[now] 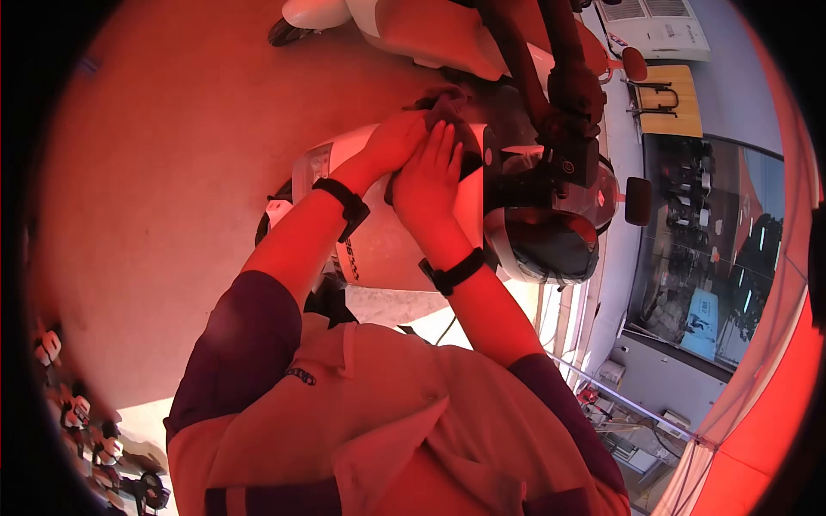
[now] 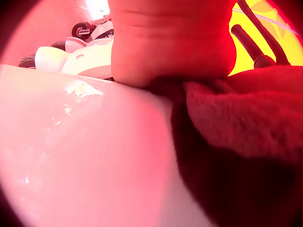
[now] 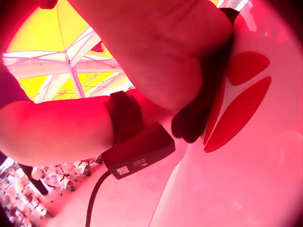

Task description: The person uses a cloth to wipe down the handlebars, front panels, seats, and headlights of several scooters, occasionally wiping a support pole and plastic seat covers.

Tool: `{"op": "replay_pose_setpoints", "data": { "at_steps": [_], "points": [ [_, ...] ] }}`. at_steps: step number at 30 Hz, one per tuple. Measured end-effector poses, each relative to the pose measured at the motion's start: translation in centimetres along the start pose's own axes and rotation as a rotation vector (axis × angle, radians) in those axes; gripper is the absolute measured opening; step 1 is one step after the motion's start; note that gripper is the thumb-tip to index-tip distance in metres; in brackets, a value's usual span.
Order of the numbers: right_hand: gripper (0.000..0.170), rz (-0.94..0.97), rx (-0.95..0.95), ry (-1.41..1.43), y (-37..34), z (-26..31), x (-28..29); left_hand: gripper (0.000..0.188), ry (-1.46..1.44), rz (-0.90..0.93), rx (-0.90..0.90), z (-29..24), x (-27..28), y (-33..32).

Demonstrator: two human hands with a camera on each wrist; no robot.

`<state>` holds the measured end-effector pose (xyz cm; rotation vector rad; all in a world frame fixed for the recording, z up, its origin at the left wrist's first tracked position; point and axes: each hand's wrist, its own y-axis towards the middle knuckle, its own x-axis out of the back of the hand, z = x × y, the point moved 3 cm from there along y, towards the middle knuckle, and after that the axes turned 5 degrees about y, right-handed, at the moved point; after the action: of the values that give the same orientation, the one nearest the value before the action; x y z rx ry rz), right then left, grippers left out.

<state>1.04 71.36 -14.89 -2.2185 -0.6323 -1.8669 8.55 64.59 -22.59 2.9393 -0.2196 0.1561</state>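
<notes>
A reddish floor (image 1: pixel 172 189) spreads beside a wide window (image 1: pixel 714 249). Nearer, a pale, glossy scooter panel (image 1: pixel 404 249) curves outward. The right hand (image 1: pixel 428 182) lies with fingers straight; those of the left hand (image 1: pixel 396 144) are hidden, so its grip cannot be told. Beneath both hands, against the panel, a dark cloth (image 1: pixel 449 103) bunches out past the right fingers.

The glossy white curved scooter panel (image 1: pixel 397 249) leaves bare sliding room on the near side of the left hand (image 1: pixel 397 142) and right hand (image 1: pixel 427 185); a bulky black handlebar assembly (image 1: pixel 575 95) obstructs the right, and a parked pale-bodied scooter (image 1: pixel 430 34) stands across the far side.
</notes>
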Motion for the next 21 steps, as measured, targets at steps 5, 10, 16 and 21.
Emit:
{"op": "replay_pose_setpoints", "data": {
  "at_steps": [5,10,16,21],
  "points": [
    [0.054,0.119,0.270,0.182,-6.5,3.0,0.2,0.043,0.311,-0.228,-0.158,-3.1,2.5,-10.7],
    [0.045,0.214,0.316,0.285,-11.0,2.7,1.1,0.045,0.500,-0.148,-0.118,-1.7,0.7,-15.6],
    [0.050,-0.007,0.118,0.194,-1.9,0.5,0.5,0.034,0.390,0.018,-0.028,-2.1,2.9,-3.4],
    [0.047,-0.008,0.181,0.130,-1.5,1.4,0.4,0.032,0.232,-0.023,0.023,-1.7,3.8,-4.0]
  ]
}}
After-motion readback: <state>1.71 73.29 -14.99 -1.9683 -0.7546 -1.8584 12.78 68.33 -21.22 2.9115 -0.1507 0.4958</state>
